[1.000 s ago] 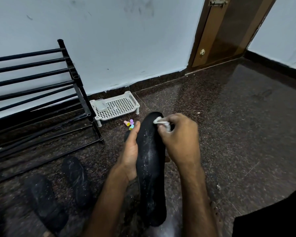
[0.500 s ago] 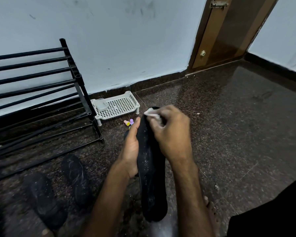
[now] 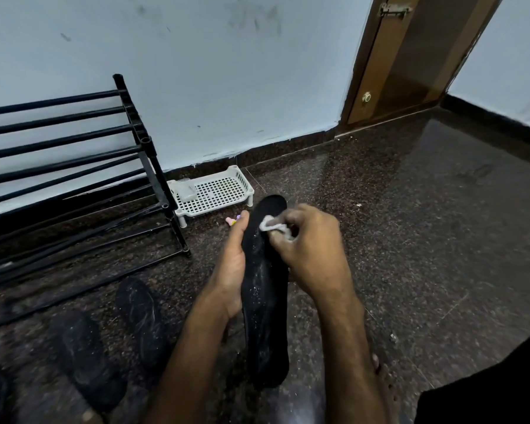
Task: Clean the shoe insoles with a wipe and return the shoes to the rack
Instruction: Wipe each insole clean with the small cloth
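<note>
A long black insole point(image 3: 265, 301), dusted with pale specks, stands on end in front of me. My left hand point(image 3: 231, 267) grips its left edge, thumb along the rim. My right hand point(image 3: 308, 249) pinches a crumpled white wipe point(image 3: 273, 226) and presses it against the insole's upper part. Two more dark insoles or shoes point(image 3: 141, 316) point(image 3: 89, 362) lie on the floor to the lower left. The black tube shoe rack point(image 3: 74, 179) stands at the left against the wall.
A white perforated plastic tray point(image 3: 218, 191) sits on the floor by the rack's right leg, with small coloured bits point(image 3: 234, 220) beside it. A brown door point(image 3: 410, 62) is at the back right. The dark granite floor point(image 3: 426, 224) spreads to the right.
My right hand with the wipe went up to the insole's tip, then came back down a little onto its upper part. The left hand kept its hold.
</note>
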### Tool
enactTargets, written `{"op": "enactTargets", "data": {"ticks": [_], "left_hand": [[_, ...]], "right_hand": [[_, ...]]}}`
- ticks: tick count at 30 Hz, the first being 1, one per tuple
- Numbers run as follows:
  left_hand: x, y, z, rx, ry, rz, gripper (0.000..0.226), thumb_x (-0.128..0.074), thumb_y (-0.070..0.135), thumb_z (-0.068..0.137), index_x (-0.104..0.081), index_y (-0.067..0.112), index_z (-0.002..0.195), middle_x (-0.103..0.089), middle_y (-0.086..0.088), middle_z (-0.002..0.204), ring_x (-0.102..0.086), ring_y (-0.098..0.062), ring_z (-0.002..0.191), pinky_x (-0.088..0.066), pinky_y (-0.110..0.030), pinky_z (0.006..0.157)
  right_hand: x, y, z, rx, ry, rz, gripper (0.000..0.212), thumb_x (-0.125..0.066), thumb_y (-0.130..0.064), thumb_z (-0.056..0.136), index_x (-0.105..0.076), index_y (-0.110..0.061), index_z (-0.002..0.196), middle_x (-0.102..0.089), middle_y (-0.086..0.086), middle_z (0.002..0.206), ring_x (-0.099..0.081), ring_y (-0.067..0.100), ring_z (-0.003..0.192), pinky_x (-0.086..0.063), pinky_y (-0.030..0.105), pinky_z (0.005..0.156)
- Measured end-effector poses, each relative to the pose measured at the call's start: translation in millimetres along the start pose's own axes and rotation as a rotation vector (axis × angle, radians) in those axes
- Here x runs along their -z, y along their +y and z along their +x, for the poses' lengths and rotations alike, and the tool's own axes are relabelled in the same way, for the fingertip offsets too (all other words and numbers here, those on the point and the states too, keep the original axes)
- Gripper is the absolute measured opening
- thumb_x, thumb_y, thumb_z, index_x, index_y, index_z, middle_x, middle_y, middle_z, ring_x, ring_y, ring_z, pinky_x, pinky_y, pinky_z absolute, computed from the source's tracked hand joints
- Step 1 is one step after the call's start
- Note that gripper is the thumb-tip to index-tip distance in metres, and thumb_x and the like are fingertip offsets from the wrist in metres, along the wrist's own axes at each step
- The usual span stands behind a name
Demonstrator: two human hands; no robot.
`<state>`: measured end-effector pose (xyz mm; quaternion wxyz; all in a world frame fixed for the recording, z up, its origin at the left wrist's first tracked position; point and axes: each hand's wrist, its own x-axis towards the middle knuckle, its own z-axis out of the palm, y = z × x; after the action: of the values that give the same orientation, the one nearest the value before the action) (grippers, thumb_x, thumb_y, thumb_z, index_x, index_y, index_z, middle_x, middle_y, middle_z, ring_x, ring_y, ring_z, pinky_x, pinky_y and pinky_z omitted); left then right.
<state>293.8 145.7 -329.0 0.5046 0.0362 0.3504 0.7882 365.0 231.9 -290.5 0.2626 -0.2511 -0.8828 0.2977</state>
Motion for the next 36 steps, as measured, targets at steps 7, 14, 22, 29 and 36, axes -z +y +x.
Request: {"op": "enactTargets", "data": {"ticks": [7,14,22,29,36], "left_hand": [[-5.3,-8.5,1.8,-0.031,0.017,0.013,0.056,-0.039,0.053,0.099,-0.078,0.012,0.098,-0.073,-0.008,0.093,-0.071,-0.018,0.084,-0.058,-0.028,0.074],[-6.3,-6.4,-0.9,0.019,-0.003,0.07,0.062,-0.033,0.054,0.1,-0.079,0.013,0.098,-0.075,-0.009,0.095,-0.072,-0.02,0.082,-0.059,-0.03,0.066],[0.4,-7.5,0.9,0.045,0.001,0.019,0.067,-0.033,0.058,0.099,-0.08,0.012,0.09,-0.075,-0.01,0.087,-0.072,-0.021,0.075,-0.059,-0.03,0.061],[-0.2,-9.9,3.3,0.027,0.004,-0.011,0.059,-0.04,0.058,0.098,-0.078,0.013,0.092,-0.073,-0.009,0.088,-0.071,-0.02,0.082,-0.058,-0.03,0.072],[7.6,-9.3,3.3,0.056,-0.072,0.063,0.076,-0.029,0.064,0.097,-0.077,0.005,0.097,-0.07,-0.016,0.085,-0.068,-0.027,0.067,-0.057,-0.039,0.059]], "right_hand": [[-0.4,-8.1,3.7,0.049,0.069,0.039,0.017,-0.074,-0.012,0.085,-0.076,-0.01,0.101,-0.068,-0.003,0.098,-0.061,0.005,0.083,-0.043,0.002,0.079],[6.9,1.8,3.0,-0.139,0.21,-0.063,0.021,-0.07,-0.016,0.089,-0.073,-0.013,0.11,-0.066,-0.004,0.106,-0.06,0.002,0.085,-0.046,0.003,0.08],[4.7,5.5,0.8,-0.104,0.052,-0.051,0.018,-0.071,-0.014,0.086,-0.075,-0.012,0.104,-0.067,-0.004,0.099,-0.062,0.006,0.082,-0.053,0.018,0.08],[0.3,-2.3,2.9,0.059,-0.033,0.064,0.015,-0.075,-0.012,0.083,-0.077,-0.013,0.098,-0.069,-0.005,0.095,-0.063,0.004,0.081,-0.045,0.006,0.076],[14.0,24.1,-0.1,-0.217,0.141,0.139,0.01,-0.075,-0.021,0.086,-0.076,-0.019,0.096,-0.069,-0.007,0.097,-0.062,-0.003,0.076,-0.045,0.003,0.06]]}}
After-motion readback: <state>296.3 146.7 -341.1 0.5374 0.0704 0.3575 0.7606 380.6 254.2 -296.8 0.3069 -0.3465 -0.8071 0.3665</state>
